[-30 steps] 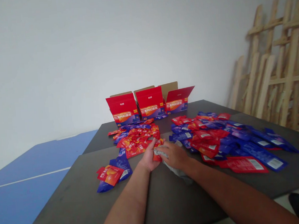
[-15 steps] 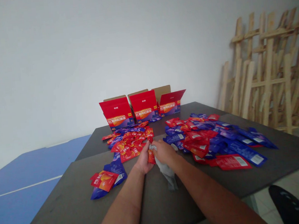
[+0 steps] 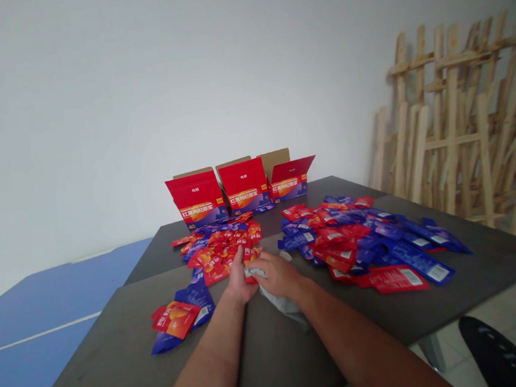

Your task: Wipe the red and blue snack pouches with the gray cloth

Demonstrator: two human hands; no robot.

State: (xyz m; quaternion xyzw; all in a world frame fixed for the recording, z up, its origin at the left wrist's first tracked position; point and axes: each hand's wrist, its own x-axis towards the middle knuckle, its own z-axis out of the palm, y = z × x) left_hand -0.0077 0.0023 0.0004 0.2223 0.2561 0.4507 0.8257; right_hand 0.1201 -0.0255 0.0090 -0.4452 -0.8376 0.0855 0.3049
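Left hand (image 3: pixel 237 282) and right hand (image 3: pixel 278 276) meet over a grey cloth (image 3: pixel 279 303).
Right hand lies curled on the cloth; left fingers touch red sachets (image 3: pixel 218 257) just ahead, grip unclear; mixed sachets (image 3: pixel 361 241) lie rightward.

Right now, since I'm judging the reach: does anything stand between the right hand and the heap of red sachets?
Yes. The left hand is in the way, lying between the right hand and the heap of red sachets, with its fingers at the heap's near edge.
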